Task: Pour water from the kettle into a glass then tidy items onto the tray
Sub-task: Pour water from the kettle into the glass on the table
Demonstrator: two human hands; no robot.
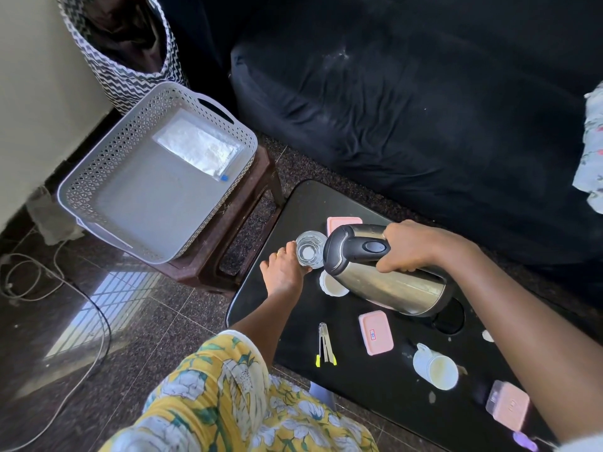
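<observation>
head view: right hand (411,246) tips kettle (381,272) over glass (309,250), seemingly left-held.

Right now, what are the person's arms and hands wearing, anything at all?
Both forearms are bare, no sleeves or gloves showing. The left hand has a thin gold-coloured ring on one finger. The right hand shows no ring or watch from this view.
</observation>
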